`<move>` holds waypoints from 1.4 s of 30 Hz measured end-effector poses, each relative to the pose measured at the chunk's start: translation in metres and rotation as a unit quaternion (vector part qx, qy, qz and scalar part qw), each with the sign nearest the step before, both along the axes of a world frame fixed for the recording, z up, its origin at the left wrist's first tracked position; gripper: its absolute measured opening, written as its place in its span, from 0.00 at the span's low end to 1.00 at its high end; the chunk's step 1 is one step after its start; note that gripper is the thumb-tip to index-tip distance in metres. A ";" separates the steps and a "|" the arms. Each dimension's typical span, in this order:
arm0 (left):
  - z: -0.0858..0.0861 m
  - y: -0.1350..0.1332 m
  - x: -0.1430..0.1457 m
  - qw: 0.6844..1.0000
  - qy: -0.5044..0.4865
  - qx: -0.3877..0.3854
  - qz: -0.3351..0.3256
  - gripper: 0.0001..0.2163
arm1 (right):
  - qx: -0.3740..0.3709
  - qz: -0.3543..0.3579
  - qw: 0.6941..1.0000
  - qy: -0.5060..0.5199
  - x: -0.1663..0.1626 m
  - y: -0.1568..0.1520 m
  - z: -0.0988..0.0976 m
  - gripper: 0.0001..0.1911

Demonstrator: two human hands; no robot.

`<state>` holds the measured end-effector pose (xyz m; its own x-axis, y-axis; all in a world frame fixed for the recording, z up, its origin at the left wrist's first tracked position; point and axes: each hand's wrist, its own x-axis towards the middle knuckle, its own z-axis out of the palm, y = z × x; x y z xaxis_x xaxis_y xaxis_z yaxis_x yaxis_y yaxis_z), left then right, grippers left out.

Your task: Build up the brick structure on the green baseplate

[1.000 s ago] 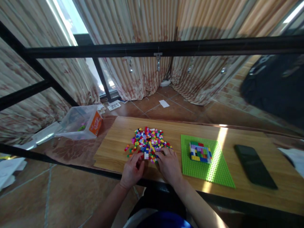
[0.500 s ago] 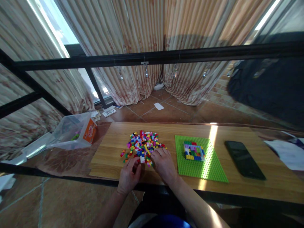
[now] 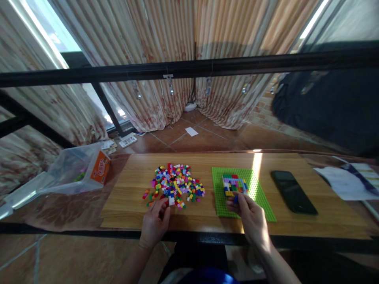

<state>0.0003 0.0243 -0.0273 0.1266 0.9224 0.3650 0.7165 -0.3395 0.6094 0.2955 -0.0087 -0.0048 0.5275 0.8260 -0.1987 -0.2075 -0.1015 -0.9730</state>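
Observation:
A heap of small coloured bricks (image 3: 174, 185) lies on the wooden table (image 3: 133, 185). To its right a green baseplate (image 3: 260, 209) carries a small block of stacked bricks (image 3: 233, 184). My right hand (image 3: 250, 219) is over the baseplate's near edge, its fingers pinched on a small blue brick (image 3: 235, 199) just in front of the block. My left hand (image 3: 155, 221) rests at the heap's near edge, fingers curled with the tips touching the bricks.
A black phone (image 3: 291, 192) lies right of the baseplate, papers (image 3: 345, 182) farther right. A clear plastic bin with an orange label (image 3: 77, 169) lies tipped at the left. A black bar (image 3: 189, 68) crosses above; curtains hang behind.
My right hand has left the brick heap and moved right to the green baseplate, carrying a blue brick. My left hand stays at the heap. The view has shifted a little.

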 end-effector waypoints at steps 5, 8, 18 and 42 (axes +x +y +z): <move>0.000 0.001 0.001 1.000 0.006 0.016 0.002 0.10 | 0.011 -0.049 0.997 0.063 0.019 -0.003 -0.002 0.24; -0.002 0.002 0.000 0.999 0.009 0.035 -0.003 0.10 | 0.022 -0.053 0.993 0.107 0.023 -0.004 -0.001 0.26; -0.001 0.005 0.000 0.995 0.041 0.092 -0.007 0.10 | -0.017 -0.015 1.000 -0.011 0.040 -0.021 -0.003 0.34; -0.002 0.007 -0.004 0.994 0.066 0.085 -0.017 0.12 | -0.062 -0.008 0.953 -0.297 0.041 -0.029 -0.025 0.21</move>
